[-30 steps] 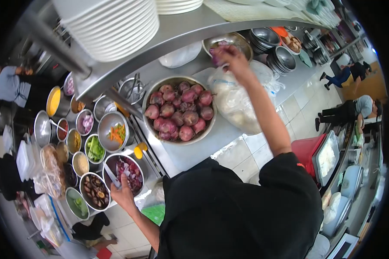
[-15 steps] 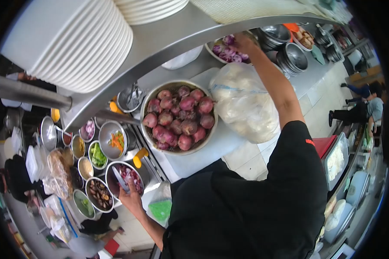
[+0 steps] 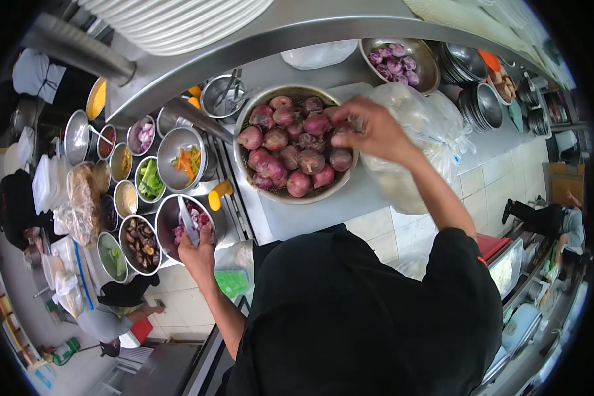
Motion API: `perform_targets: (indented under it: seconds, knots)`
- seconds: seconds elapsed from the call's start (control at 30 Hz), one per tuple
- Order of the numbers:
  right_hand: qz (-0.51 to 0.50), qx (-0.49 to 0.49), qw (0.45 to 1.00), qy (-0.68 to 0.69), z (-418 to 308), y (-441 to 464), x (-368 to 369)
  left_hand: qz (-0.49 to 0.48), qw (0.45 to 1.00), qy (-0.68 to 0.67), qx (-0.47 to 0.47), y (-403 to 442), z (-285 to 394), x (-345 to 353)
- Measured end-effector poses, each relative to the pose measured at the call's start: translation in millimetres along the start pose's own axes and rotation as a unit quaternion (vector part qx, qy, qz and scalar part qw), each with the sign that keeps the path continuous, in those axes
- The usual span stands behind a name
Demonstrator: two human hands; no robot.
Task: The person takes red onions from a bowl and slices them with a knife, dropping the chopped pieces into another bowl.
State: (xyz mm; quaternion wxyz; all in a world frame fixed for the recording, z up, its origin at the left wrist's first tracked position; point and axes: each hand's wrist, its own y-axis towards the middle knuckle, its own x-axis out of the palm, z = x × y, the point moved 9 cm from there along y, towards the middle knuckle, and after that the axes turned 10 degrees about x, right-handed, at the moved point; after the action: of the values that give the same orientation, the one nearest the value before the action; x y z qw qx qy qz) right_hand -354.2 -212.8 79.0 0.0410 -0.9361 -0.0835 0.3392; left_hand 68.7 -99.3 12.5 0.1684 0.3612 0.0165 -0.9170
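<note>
The round, red-purple onions in dry, papery skins lie heaped in a wide, round metal basin with a pale rim, which stands on the flat, pale grey board in front of the person. Each should be light enough for one hand, firm and stiff under the thumb, and hard to bruise; the loose skin, though, would likely slide and flake, and a round one could roll. The surest hold seems to be about the widest part, thumb opposite fingers (the narrow neck would give little to grip). The full basin would probably be heavy, better lifted by opposite sides of its rim. The onions vary from dusky maroon to brighter purple, some glossy, some dull, with ragged brownish skin here and there. Over the basin's right edge hangs the right hand, thumb and fingers parted and closed on nothing that shows; whether a fingertip touches an onion cannot be told. The left hand grasps a silver-bladed knife over the deep, round steel pot of chopped purple-and-white pieces. Beyond the clear plastic bag of pale contents, smooth, shiny purple-and-white peeled onions sit in a shallow metal bowl.
</note>
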Motion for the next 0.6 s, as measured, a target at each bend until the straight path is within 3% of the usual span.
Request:
perform_targets:
  seconds: [0.1,0.23,0.33,0.43,0.6]
  knots:
    - [0.036,-0.085,0.99,-0.11,-20.0,-18.6,46.0,-0.012,1.0,0.013,-0.025,4.3,5.2,-1.1]
    - [-0.004,-0.124,0.989,-0.078,-50.7,-20.8,98.1,-0.018,0.999,0.01,-0.042,6.8,-2.3,-0.7]
    - [0.028,-0.181,0.977,-0.109,-66.8,-14.5,109.4,-0.006,0.999,-0.022,-0.043,4.9,-8.0,-5.5]
    - [0.063,-0.127,0.985,-0.095,-51.2,-6.8,81.3,0.016,0.996,-0.071,-0.049,0.9,-21.3,-13.5]
    - [0.078,-0.046,0.991,-0.102,-28.1,-15.5,53.7,0.03,0.998,-0.023,-0.057,-6.8,-33.6,-33.0]
